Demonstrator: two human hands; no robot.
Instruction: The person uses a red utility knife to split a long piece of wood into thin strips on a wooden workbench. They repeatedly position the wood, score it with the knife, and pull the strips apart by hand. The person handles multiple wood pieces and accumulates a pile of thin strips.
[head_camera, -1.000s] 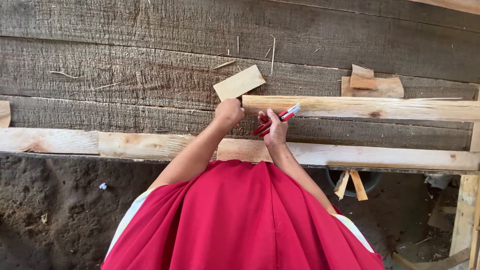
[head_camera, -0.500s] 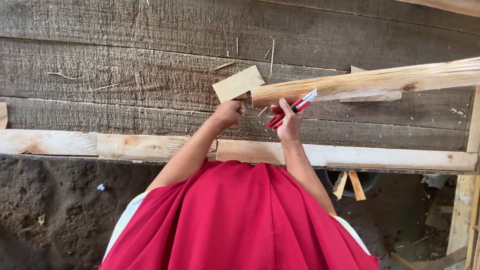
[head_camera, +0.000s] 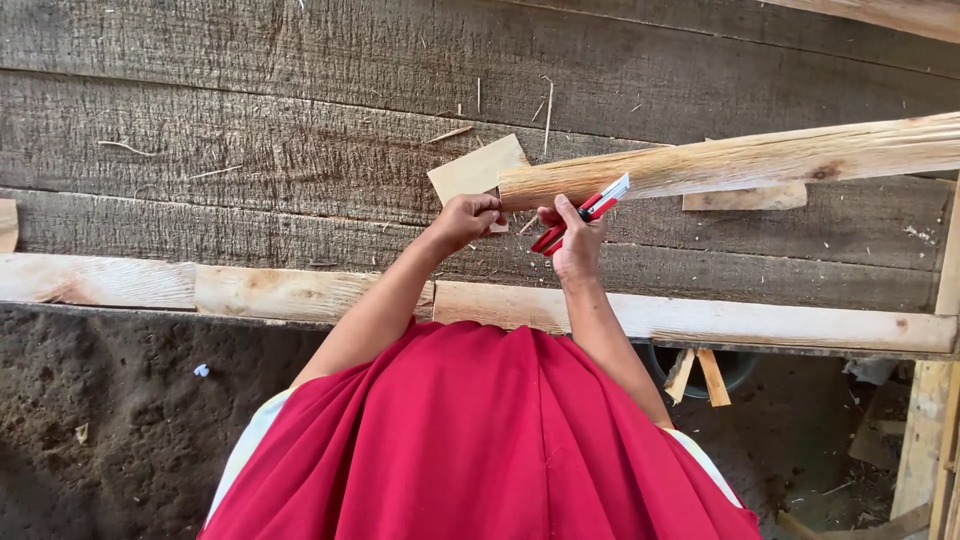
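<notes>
My left hand (head_camera: 466, 216) grips the near end of a long pale wooden stick (head_camera: 740, 160), which slants up and to the right over the dark plank bench (head_camera: 250, 150). My right hand (head_camera: 574, 240) is closed around a red utility knife (head_camera: 585, 213), its blade pointing up to the right and resting just under the stick's end. A small flat rectangular piece of wood (head_camera: 474, 166) lies on the planks just behind my left hand. My red garment fills the lower middle of the view.
A pale wooden batten (head_camera: 700, 318) runs along the bench's near edge. A small wood offcut (head_camera: 745, 198) lies under the stick at the right. Thin splinters are scattered on the planks. Dark earth floor lies lower left; wood scraps and a dark round container (head_camera: 700, 368) lower right.
The stick lay flat on the planks a second ago; its far end has been lifted and it now slants. My left hand has shifted onto its near end, and the knife moved up to it.
</notes>
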